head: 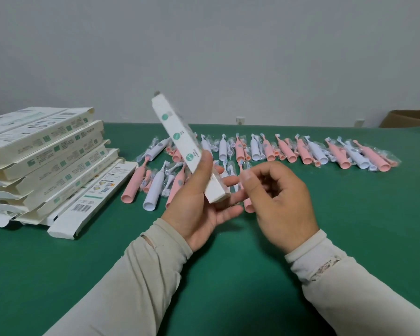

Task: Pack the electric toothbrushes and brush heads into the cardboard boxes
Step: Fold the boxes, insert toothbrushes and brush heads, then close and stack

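Centrally, the person's left hand [199, 197] holds a long white cardboard box [189, 151] above the green table [228, 275], thumb pressed along its near side and fingers spread beneath its lower end. The box tilts away and to the left, its upper end raised toward the wall, and round green marks run down its face. Just beside it, the right hand [277, 202] hovers with loosely curled fingers and grips nothing that can be seen; its fingertips are near the box's lower end but apart from it.

Beyond the hands, a long row of pink and white electric toothbrushes [301, 151] lies across the table with small brush heads in clear wrappers among them. A nearer cluster of toothbrush handles [150, 187] lies just left of the left hand, partly hidden by it. At the far left, a stack of flat white cartons [44, 161] rests on the table, open flaps facing outward. A brown cardboard case [410, 118] sits at the far right edge.
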A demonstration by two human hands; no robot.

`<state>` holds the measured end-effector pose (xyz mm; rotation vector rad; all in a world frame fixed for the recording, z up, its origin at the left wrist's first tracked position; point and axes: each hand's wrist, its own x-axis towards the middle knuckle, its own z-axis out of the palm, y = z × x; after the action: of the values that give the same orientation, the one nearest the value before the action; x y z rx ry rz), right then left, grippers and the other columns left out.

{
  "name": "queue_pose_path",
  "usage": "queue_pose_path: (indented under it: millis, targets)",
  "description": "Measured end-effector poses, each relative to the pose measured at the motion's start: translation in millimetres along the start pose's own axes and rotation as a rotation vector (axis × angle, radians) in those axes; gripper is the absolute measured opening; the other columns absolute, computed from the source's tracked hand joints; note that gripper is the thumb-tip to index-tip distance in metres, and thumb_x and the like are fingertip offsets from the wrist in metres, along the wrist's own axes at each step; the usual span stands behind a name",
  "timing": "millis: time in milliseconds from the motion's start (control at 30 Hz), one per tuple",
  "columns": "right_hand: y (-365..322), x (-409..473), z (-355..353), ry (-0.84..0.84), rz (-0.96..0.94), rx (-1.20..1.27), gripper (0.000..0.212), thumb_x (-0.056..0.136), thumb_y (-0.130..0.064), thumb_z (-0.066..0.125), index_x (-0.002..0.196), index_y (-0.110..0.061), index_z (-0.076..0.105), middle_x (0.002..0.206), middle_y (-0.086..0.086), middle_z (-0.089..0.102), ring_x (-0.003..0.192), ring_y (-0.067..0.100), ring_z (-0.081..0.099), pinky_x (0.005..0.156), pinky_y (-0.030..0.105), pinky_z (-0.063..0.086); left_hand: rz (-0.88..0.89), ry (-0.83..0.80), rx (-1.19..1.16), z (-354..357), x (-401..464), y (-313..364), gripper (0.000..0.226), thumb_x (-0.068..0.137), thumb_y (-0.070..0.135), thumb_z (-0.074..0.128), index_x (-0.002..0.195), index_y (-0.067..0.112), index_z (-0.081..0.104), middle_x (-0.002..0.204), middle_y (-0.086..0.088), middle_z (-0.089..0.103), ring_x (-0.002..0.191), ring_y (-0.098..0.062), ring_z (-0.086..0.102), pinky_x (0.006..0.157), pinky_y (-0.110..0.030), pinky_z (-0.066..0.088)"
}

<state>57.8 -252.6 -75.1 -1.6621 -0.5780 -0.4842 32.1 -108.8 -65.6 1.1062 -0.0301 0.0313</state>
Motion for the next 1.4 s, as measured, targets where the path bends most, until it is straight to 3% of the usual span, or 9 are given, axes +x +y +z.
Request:
queue_pose_path:
  millis: [133, 300, 600, 767, 833, 933, 1067, 1267, 1400]
  targets:
    - [1, 5, -6, 0.077, 0.095, 0.093, 0.020, 0.086, -0.047, 0.067, 0.089, -0.026, 0.065, 0.076, -0.005, 0.065, 0.060, 0.021, 0.056, 0.054, 0.035, 0.051, 0.197, 0.114, 0.511, -5, 4, 1, 0.039, 0.079, 0.051, 0.078, 0.102, 0.027, 0.058, 0.088, 0.010, 0.070, 0.067, -0.007, 0.067, 0.050, -0.022, 0.051]
    - [-1, 12, -14, 0.057, 0.198, 0.399, 0.047, 0.077, -0.056, 0.068, 0.110, -0.023, 0.063, 0.099, -0.007, 0.076, 0.076, 0.010, 0.067, 0.057, 0.022, 0.051, 0.556, 0.278, 1.226, -20, 4, 5, 0.047, 0.069, 0.039, 0.085, 0.103, 0.043, 0.053, 0.102, 0.019, 0.053, 0.096, -0.001, 0.045, 0.075, -0.008, 0.034]
    - [9, 11, -11, 0.078, 0.446, 0.545, 0.021, 0.087, -0.029, 0.077, 0.103, -0.016, 0.071, 0.093, 0.010, 0.078, 0.050, 0.016, 0.049, 0.048, 0.027, 0.045, 0.373, 0.277, 1.548, -29, 4, 7, 0.066, 0.073, 0.048, 0.081, 0.128, 0.024, 0.056, 0.144, 0.005, 0.043, 0.129, -0.013, 0.039, 0.098, -0.028, 0.034]
    - [8, 8, -7, 0.036, 0.465, 0.598, 0.023, 0.088, -0.021, 0.077, 0.109, -0.013, 0.071, 0.101, 0.004, 0.078, 0.071, 0.012, 0.072, 0.054, 0.021, 0.052, 0.510, 0.294, 1.884, -6, 13, 25, 0.085, 0.068, 0.064, 0.074, 0.138, 0.023, 0.047, 0.155, -0.006, 0.035, 0.138, -0.030, 0.038, 0.106, -0.048, 0.040]
    - [7, 7, -6, 0.019, 0.483, 0.617, 0.024, 0.089, -0.029, 0.075, 0.110, -0.017, 0.071, 0.103, 0.002, 0.078, 0.083, 0.016, 0.075, 0.060, 0.022, 0.056, 0.649, 0.216, 1.912, 1, 19, 28, 0.061, 0.071, 0.056, 0.074, 0.122, 0.027, 0.057, 0.128, -0.002, 0.060, 0.110, -0.027, 0.057, 0.083, -0.042, 0.048]
    - [6, 12, -12, 0.044, 0.516, 0.575, 0.036, 0.088, -0.055, 0.062, 0.101, -0.023, 0.072, 0.092, 0.001, 0.078, 0.075, 0.019, 0.071, 0.064, 0.033, 0.055, 0.613, 0.214, 1.834, -8, 21, 28, 0.042, 0.076, 0.054, 0.072, 0.111, 0.036, 0.056, 0.096, 0.011, 0.066, 0.079, -0.015, 0.054, 0.064, -0.033, 0.042]
    - [15, 20, -21, 0.116, 0.525, 0.521, 0.020, 0.097, -0.032, 0.063, 0.098, -0.012, 0.067, 0.075, 0.009, 0.075, 0.065, 0.022, 0.066, 0.052, 0.029, 0.055, 0.535, 0.225, 1.705, -32, 21, 26, 0.048, 0.075, 0.055, 0.073, 0.116, 0.039, 0.055, 0.101, 0.013, 0.069, 0.081, -0.015, 0.060, 0.067, -0.035, 0.052]
    - [26, 21, -16, 0.032, 0.532, 0.445, 0.012, 0.098, -0.016, 0.058, 0.100, -0.013, 0.070, 0.081, 0.008, 0.076, 0.064, 0.018, 0.069, 0.058, 0.036, 0.059, 0.449, 0.270, 1.698, -49, 21, 33, 0.036, 0.074, 0.054, 0.076, 0.098, 0.038, 0.053, 0.090, 0.017, 0.057, 0.079, -0.011, 0.053, 0.064, -0.033, 0.044]
    - [41, 24, -34, 0.060, 0.373, -0.196, 0.022, 0.097, -0.025, 0.060, 0.118, -0.031, 0.064, 0.098, -0.011, 0.069, 0.066, -0.003, 0.063, 0.062, 0.015, 0.048, 0.480, 0.514, 1.699, -61, 21, 41, 0.038, 0.074, 0.045, 0.078, 0.103, 0.028, 0.059, 0.087, 0.006, 0.051, 0.077, -0.021, 0.047, 0.067, -0.036, 0.040]
